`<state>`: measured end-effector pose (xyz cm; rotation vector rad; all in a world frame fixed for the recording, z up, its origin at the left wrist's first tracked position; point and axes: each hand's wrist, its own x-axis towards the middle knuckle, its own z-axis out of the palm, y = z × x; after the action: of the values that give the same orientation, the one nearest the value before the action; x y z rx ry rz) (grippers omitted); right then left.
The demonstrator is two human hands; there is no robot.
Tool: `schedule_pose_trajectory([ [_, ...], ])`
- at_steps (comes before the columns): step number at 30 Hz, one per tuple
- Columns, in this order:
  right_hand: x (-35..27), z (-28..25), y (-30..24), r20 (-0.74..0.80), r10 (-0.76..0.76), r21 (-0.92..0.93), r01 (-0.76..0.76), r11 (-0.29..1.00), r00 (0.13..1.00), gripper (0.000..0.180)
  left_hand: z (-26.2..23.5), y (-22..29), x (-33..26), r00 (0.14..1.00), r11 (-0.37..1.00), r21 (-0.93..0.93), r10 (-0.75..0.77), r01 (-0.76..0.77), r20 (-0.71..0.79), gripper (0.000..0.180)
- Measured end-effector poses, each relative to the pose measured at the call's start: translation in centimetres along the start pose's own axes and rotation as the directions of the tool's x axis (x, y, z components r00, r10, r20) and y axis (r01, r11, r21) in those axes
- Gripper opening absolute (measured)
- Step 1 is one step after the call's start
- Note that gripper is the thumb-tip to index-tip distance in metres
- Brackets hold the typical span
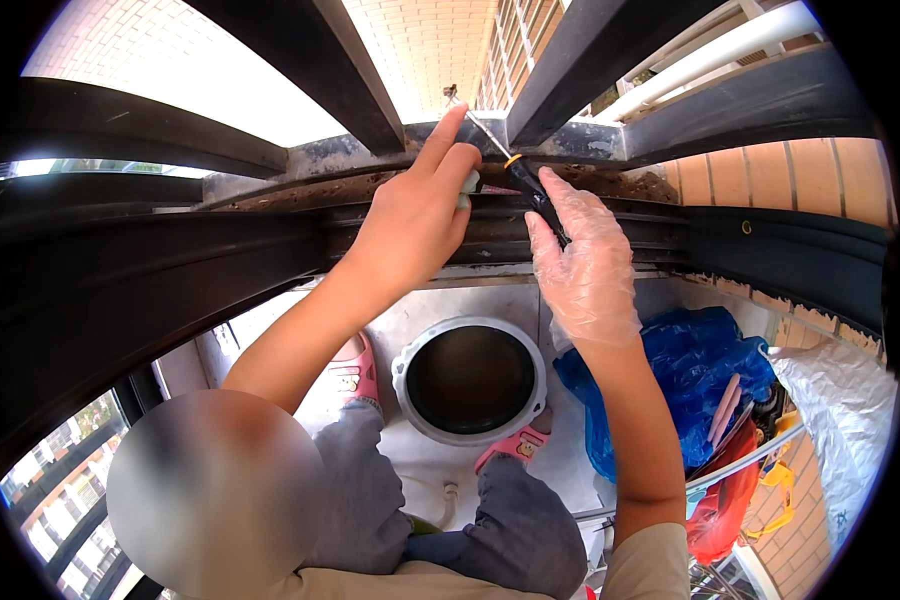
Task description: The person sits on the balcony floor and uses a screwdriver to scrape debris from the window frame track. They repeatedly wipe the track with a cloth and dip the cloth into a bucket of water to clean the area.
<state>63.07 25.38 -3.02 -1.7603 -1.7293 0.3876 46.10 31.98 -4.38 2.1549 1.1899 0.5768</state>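
My right hand, in a clear plastic glove, grips the black handle of a screwdriver. A yellow ring sits where the handle meets the thin metal shaft, which points up and to the left. At the shaft's tip is a small dark clump. My left hand is bare. Its index finger stretches out to the shaft near the tip, while the other fingers curl around a pale green piece, mostly hidden. Both hands are over a window track and a dirt-covered ledge.
Dark metal bars rise beyond the ledge. Below my hands, a round pale bucket of murky dark liquid stands on the floor between my feet in pink clogs. A blue plastic bag, a red bag and a silvery sheet lie at right.
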Motion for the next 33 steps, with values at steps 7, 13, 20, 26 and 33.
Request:
schedule_pose_trajectory([
  [7,-0.1,-0.8,0.1,-0.054,-0.012,-0.02,0.011,1.0,0.998,0.037,0.8,-1.4,2.7,0.997,0.995,0.067,0.075,-0.075,-0.003,0.031],
  [13,-0.7,-0.8,0.3,-0.073,0.009,0.002,-0.008,1.0,0.997,0.038,1.5,-1.9,4.0,0.999,0.996,0.082,0.02,-0.016,-0.048,0.031],
  [20,-1.9,-1.4,0.4,-0.083,0.051,0.029,-0.049,0.998,0.995,0.037,1.8,-2.3,3.7,0.981,1.0,0.014,0.013,-0.011,-0.195,0.022],
  [26,-5.4,-5.2,-0.2,0.108,0.344,0.282,-0.361,0.889,0.933,0.037,-0.8,-0.3,-2.0,0.974,0.968,-0.252,-0.047,-0.01,-0.22,0.017],
  [33,-10.4,-10.5,0.8,0.251,0.49,0.319,-0.55,0.772,0.834,0.034,-2.8,-2.3,-11.6,0.959,0.951,-0.14,-0.281,0.277,-0.013,0.025],
])
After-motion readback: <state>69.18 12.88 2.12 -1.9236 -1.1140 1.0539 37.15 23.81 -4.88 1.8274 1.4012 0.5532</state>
